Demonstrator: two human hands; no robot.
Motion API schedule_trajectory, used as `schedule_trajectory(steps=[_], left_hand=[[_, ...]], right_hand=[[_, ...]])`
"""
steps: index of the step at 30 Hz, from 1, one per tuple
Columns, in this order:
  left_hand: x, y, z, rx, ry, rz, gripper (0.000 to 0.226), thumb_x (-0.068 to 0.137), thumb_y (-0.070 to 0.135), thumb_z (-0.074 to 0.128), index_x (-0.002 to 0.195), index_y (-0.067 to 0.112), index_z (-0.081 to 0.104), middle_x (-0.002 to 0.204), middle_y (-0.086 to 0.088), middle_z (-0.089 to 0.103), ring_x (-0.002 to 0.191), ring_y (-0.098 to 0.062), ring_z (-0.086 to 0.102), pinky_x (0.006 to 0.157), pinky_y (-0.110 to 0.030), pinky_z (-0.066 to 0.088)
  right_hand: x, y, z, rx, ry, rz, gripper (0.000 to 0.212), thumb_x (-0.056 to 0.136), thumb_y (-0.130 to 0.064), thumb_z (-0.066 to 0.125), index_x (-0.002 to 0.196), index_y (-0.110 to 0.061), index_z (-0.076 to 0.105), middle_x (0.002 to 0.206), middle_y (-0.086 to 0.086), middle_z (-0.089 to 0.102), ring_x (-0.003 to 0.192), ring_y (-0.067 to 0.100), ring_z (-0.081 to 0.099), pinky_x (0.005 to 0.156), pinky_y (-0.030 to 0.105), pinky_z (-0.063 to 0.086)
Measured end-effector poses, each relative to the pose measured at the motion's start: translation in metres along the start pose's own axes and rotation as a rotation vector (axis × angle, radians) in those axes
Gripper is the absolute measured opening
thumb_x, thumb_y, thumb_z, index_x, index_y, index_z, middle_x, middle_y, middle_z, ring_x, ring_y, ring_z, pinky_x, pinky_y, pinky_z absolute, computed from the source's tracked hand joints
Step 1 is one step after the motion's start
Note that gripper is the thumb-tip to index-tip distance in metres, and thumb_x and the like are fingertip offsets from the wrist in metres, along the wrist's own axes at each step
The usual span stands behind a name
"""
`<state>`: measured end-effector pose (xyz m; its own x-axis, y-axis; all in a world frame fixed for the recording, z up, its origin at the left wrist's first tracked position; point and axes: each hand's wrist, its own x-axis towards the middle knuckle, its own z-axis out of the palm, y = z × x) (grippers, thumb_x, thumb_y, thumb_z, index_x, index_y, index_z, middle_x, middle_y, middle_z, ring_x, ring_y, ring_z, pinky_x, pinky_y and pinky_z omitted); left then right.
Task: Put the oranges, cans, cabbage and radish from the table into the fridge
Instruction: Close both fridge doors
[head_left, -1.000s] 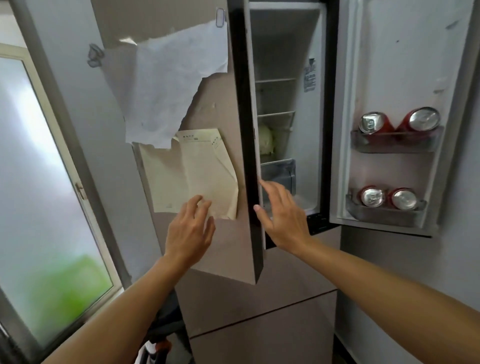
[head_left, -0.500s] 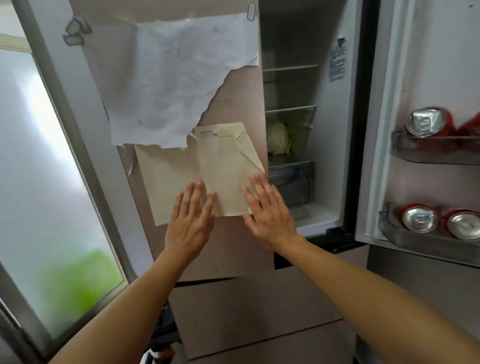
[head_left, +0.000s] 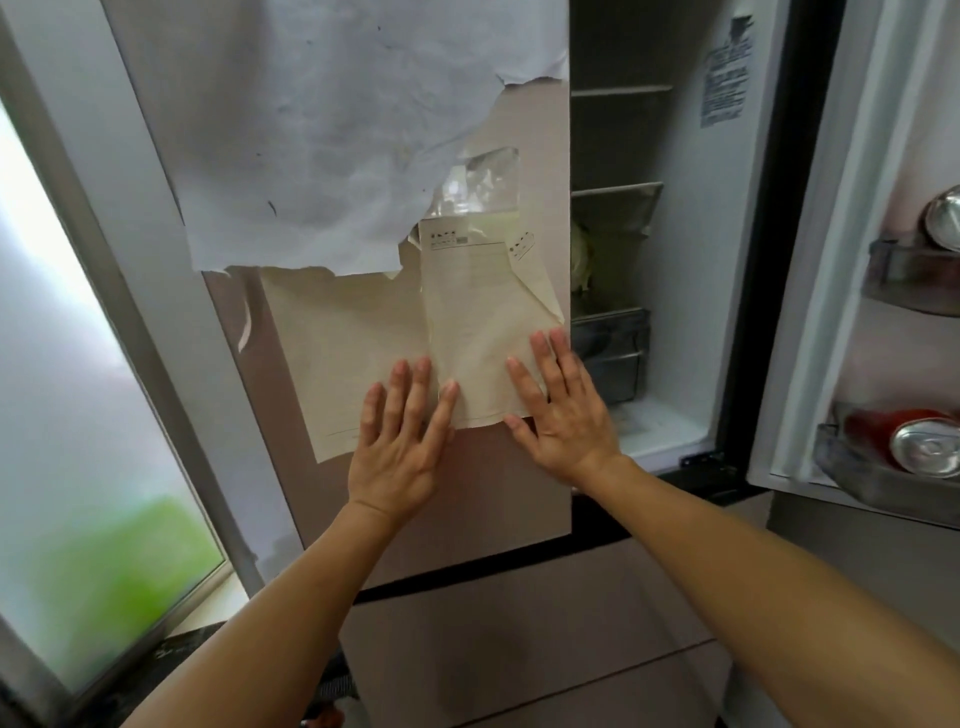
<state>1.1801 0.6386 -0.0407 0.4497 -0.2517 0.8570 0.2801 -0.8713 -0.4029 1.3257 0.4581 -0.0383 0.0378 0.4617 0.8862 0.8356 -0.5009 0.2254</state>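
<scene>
The fridge's left door (head_left: 509, 488) is shut or very nearly so, and both my palms lie flat against it. My left hand (head_left: 400, 436) and my right hand (head_left: 561, 410) rest with fingers spread over a cream paper (head_left: 457, 332) stuck to the door. The right door (head_left: 810, 260) stands open. On its shelves lie red cans (head_left: 914, 441) below and another can (head_left: 943, 218) above, cut off by the frame edge. Inside the fridge a pale cabbage (head_left: 579, 254) sits on a shelf, mostly hidden by the left door. Neither hand holds anything.
A torn white sheet (head_left: 332, 130) hangs over the upper part of the left door. A window (head_left: 72, 415) with a grey frame is close on the left. Lower fridge drawers (head_left: 519, 649) are shut beneath my arms. A clear drawer (head_left: 613, 353) shows inside.
The left door has swung from ajar to nearly flush. My right hand moved from the door's edge onto its front beside the left hand. The view has shifted closer and rightward.
</scene>
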Motion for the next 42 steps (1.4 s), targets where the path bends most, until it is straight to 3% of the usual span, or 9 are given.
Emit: schedule_trajectory(steps=[5, 9, 13, 16, 20, 29, 35, 39, 42], left_hand=[[0.002, 0.002, -0.003, 0.003, 0.003, 0.010, 0.054, 0.099, 0.031, 0.042, 0.148, 0.014, 0.028, 0.159, -0.016, 0.004, 0.146, -0.035, 0.006, 0.118, -0.050, 0.008], [0.008, 0.012, -0.020, -0.058, -0.044, -0.040, 0.049, 0.091, 0.022, 0.049, 0.139, 0.010, 0.046, 0.153, -0.022, 0.023, 0.142, -0.041, 0.019, 0.115, -0.055, 0.017], [0.018, 0.047, -0.048, -0.117, -0.079, -0.093, 0.032, 0.085, 0.020, 0.047, 0.108, 0.006, 0.064, 0.123, -0.024, 0.056, 0.117, -0.040, 0.049, 0.097, -0.051, 0.037], [0.027, 0.096, -0.064, -0.253, -0.114, -0.011, 0.021, 0.081, 0.020, 0.054, 0.093, 0.006, 0.065, 0.102, -0.017, 0.060, 0.094, -0.035, 0.054, 0.080, -0.044, 0.039], [0.062, 0.181, -0.072, -0.522, -0.229, 0.072, 0.021, 0.081, 0.023, 0.050, 0.091, 0.010, 0.063, 0.092, -0.009, 0.057, 0.084, -0.029, 0.054, 0.073, -0.040, 0.043], [0.167, 0.370, -0.082, -0.713, -0.248, 0.144, 0.036, 0.082, 0.030, 0.050, 0.112, 0.012, 0.056, 0.115, -0.009, 0.056, 0.105, -0.027, 0.052, 0.091, -0.039, 0.042], [0.183, 0.436, -0.067, -0.581, -0.398, 0.110, 0.054, 0.091, 0.048, 0.046, 0.137, 0.023, 0.040, 0.134, -0.010, 0.050, 0.127, -0.030, 0.044, 0.113, -0.050, 0.023], [0.180, 0.427, -0.064, -0.548, -0.391, 0.079, 0.054, 0.092, 0.052, 0.042, 0.136, 0.020, 0.042, 0.132, -0.007, 0.054, 0.127, -0.026, 0.046, 0.115, -0.049, 0.020], [0.182, 0.415, -0.067, -0.540, -0.400, 0.126, 0.054, 0.092, 0.051, 0.042, 0.136, 0.019, 0.040, 0.133, -0.006, 0.053, 0.126, -0.024, 0.046, 0.115, -0.046, 0.022]], right_hand=[[-0.001, 0.000, -0.009, -0.036, -0.062, 0.018, 0.070, 0.098, -0.052, 0.038, 0.153, -0.022, 0.006, 0.161, 0.006, -0.010, 0.148, 0.032, 0.006, 0.114, 0.054, 0.024], [-0.003, 0.003, -0.038, -0.022, -0.141, 0.018, 0.063, 0.096, -0.046, 0.046, 0.149, -0.020, 0.025, 0.159, 0.014, 0.016, 0.148, 0.030, 0.014, 0.113, 0.051, 0.026], [-0.039, 0.031, -0.079, -0.006, -0.211, 0.111, 0.049, 0.094, -0.038, 0.048, 0.137, -0.015, 0.047, 0.148, 0.015, 0.042, 0.138, 0.029, 0.035, 0.102, 0.044, 0.037], [-0.076, 0.066, -0.118, -0.005, -0.242, 0.249, 0.044, 0.093, -0.037, 0.046, 0.127, -0.012, 0.057, 0.134, 0.012, 0.055, 0.120, 0.028, 0.051, 0.088, 0.044, 0.048], [-0.107, 0.119, -0.184, -0.062, -0.196, 0.383, 0.041, 0.092, -0.036, 0.045, 0.118, -0.010, 0.063, 0.116, 0.008, 0.062, 0.104, 0.026, 0.058, 0.082, 0.042, 0.050], [-0.167, 0.253, -0.314, -0.181, 0.028, 0.705, 0.031, 0.088, -0.034, 0.048, 0.108, -0.016, 0.064, 0.103, 0.001, 0.060, 0.092, 0.019, 0.057, 0.071, 0.029, 0.045], [-0.202, 0.324, -0.316, -0.007, -0.035, 0.975, 0.036, 0.098, -0.029, 0.049, 0.130, -0.011, 0.052, 0.124, 0.009, 0.059, 0.111, 0.028, 0.056, 0.092, 0.040, 0.046], [-0.199, 0.332, -0.296, 0.192, -0.090, 1.140, 0.051, 0.102, -0.042, 0.036, 0.138, -0.007, 0.045, 0.133, 0.016, 0.056, 0.119, 0.034, 0.053, 0.095, 0.036, 0.041], [-0.198, 0.325, -0.280, 0.260, -0.139, 1.218, 0.080, 0.091, -0.070, 0.023, 0.137, -0.008, 0.044, 0.134, 0.018, 0.054, 0.120, 0.036, 0.052, 0.097, 0.041, 0.043]])
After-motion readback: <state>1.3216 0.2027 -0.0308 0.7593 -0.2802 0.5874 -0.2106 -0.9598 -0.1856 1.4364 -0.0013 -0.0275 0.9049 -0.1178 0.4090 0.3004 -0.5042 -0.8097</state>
